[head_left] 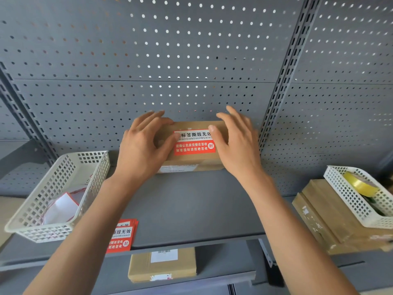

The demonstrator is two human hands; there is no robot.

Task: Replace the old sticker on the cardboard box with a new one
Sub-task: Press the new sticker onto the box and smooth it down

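A brown cardboard box (197, 161) stands on the grey shelf against the pegboard wall. A red and white sticker (194, 144) with printed characters lies on its top face. My left hand (142, 145) covers the box's left end, its thumb touching the sticker's left edge. My right hand (236, 143) is at the box's right end, fingers spread and nearly straight, thumb tip at the sticker's upper right corner. A stack of red stickers (122, 236) lies at the shelf's front edge under my left forearm.
A white mesh basket (61, 167) with peeled sticker scraps stands at the left. At the right, another white basket (348, 199) holding a yellow tape roll (359, 183) rests on stacked cardboard boxes (319, 218). A labelled box (162, 264) lies on the lower shelf.
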